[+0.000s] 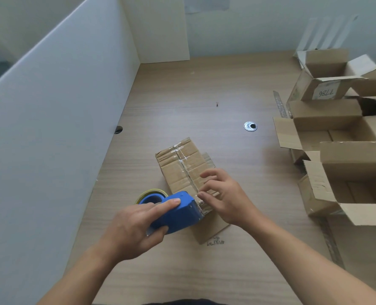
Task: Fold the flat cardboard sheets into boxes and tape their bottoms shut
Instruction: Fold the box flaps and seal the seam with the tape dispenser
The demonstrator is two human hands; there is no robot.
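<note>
"7786" is marked on a far box (pixel 324 92); tape dispenser (pixel 178 213) is gripped by left hand (pixel 134 225); near edge of taped box (pixel 180 164) is pressed by right hand (pixel 224 197).

1. Work surface: light wood-grain table (pixel 182 95), with a round metal grommet (pixel 250 126) set into it right of centre.
2. Left side: tall white partition (pixel 61 117) along the table edge, with a small dark cut-out (pixel 118 129) at its base.
3. Rear: upright white panel (pixel 160 29) against a pale wall (pixel 259 29).
4. Lighting: soft and even; shadows faint.
</note>
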